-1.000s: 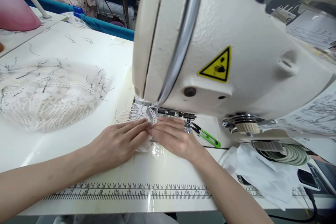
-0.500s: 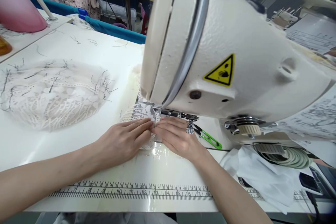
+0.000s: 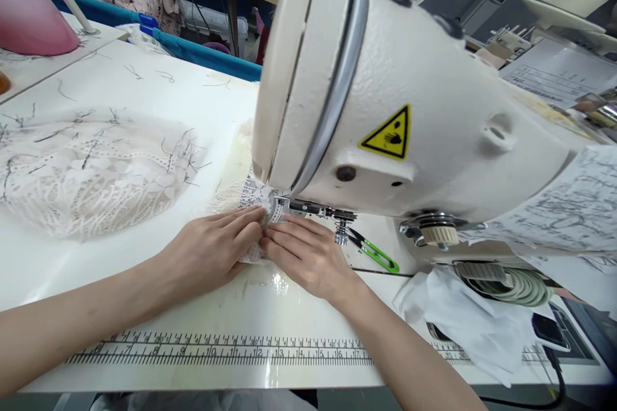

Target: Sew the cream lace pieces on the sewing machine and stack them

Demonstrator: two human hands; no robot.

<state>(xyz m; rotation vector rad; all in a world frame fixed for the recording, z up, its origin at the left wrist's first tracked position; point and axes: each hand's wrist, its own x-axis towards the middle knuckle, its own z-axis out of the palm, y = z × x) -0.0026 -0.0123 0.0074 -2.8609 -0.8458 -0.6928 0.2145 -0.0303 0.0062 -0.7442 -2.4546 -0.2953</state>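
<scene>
White lace fabric (image 3: 253, 196) lies under the needle end of a cream sewing machine (image 3: 385, 70), which hides part of it. My left hand (image 3: 219, 243) is closed on the lace from the left, its fingers together and slightly curled. From the right, my right hand (image 3: 303, 253) grips the lace edge below the presser foot, fingertips close to the left hand's. The fingertips' undersides are hidden. Just right of my right hand lie green thread snips (image 3: 373, 250). A second gathered piece of white lace (image 3: 91, 173), with dark thread ends, rests at the left.
A printed ruler strip (image 3: 231, 350) runs along the front edge of the white table (image 3: 159, 308). At the right are white cloth (image 3: 467, 314), a green coil (image 3: 523, 286) and patterned fabric (image 3: 544, 205). A pink lamp (image 3: 33, 9) stands at the back left.
Both hands have shifted slightly left and up relative to the ruler, with the lace between them. My right fingers now lie closer to the left hand. The camera view has moved a little.
</scene>
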